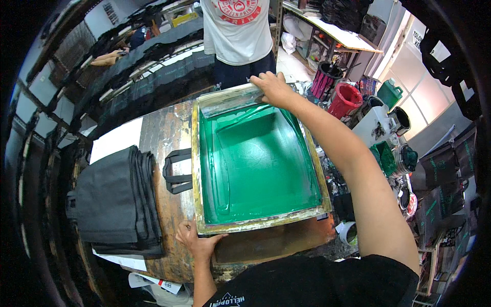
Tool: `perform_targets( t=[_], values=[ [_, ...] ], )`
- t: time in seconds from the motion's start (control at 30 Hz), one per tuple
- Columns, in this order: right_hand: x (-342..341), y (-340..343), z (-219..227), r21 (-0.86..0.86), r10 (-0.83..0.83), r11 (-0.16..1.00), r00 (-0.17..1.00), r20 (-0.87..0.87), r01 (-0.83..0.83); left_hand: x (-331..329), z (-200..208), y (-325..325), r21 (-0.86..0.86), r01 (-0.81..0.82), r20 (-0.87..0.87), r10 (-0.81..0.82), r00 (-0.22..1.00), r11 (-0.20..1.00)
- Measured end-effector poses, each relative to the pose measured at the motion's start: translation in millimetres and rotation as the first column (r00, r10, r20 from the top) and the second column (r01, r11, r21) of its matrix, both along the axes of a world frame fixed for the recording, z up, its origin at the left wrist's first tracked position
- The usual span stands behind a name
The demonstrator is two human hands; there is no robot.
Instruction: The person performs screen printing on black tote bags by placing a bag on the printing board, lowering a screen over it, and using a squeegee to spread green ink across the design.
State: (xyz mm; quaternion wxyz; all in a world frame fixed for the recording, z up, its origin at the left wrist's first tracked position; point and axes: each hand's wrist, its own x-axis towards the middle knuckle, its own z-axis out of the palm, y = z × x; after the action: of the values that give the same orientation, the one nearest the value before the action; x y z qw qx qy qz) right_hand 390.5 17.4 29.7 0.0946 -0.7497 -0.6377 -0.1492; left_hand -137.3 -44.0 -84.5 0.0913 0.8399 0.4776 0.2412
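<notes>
A screen printing frame with yellowed, paint-stained wooden edges lies on the table in front of me, its mesh spread with glossy green ink. Across its far end rests a wide, grey-stained squeegee, and my right hand is closed over the squeegee's right part. My left hand grips the frame's near left corner, thumb along the near edge and fingers by the left side. From under the frame's left side sticks out a black fabric handle loop; whatever it belongs to is hidden.
Left of the frame sits a stack of black fabric bags on the worn wooden table. Another person stands beyond the far edge. Along the right are a red bucket, a green jug and several ink-smeared tubs.
</notes>
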Motion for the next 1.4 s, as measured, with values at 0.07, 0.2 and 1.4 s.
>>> perform_targets(
  t=[0.07, 0.2, 1.4],
  values=[
    [-3.0, -6.1, -4.7, 0.014, -0.056, 0.998, 0.998, 0.013, 0.056, 4.2, 9.6, -4.0, -0.067, -0.009, -0.046, 0.006, 0.999, 0.998],
    [-9.5, -7.3, -12.5, 0.037, -0.136, 0.990, 0.989, 0.053, 0.134, 0.5, 7.7, -0.7, -0.094, 0.015, -0.114, -0.026, 0.993, 0.995],
    [-105.2, -100.4, -63.8, 0.194, -0.207, 0.966, 0.963, 0.174, 0.173, 247.5, 44.8, 143.3, 0.492, 0.422, -0.128, -0.417, 0.900, 0.761]
  ],
)
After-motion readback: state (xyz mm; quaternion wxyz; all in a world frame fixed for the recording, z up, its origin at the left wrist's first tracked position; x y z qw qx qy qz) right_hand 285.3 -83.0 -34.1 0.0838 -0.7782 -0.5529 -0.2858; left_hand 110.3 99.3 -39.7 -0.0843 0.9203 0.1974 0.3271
